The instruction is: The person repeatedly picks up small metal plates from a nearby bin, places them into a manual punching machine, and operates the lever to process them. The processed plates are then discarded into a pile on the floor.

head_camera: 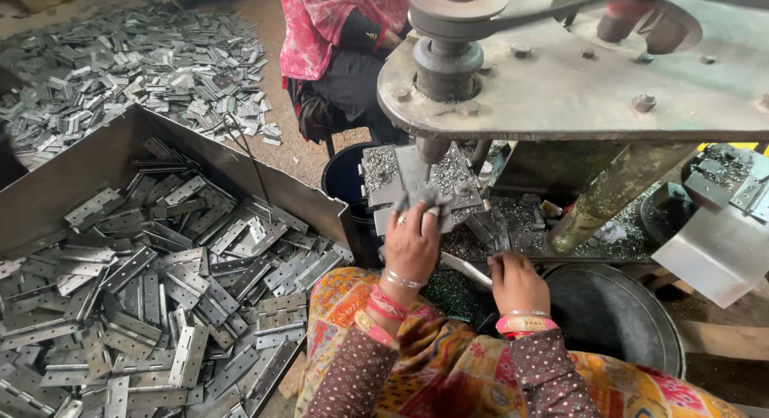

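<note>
My left hand holds a grey metal hinge against the small work block under the spindle of a drilling machine. Metal shavings cover the block. My right hand rests lower, to the right, fingers curled beside a thin metal lever; whether it grips anything is hidden. Both wrists wear bangles.
A large metal tray at my left is heaped with several grey hinges. More hinges lie on the floor beyond. Another person in pink sits behind the machine. A dark round basin stands at lower right.
</note>
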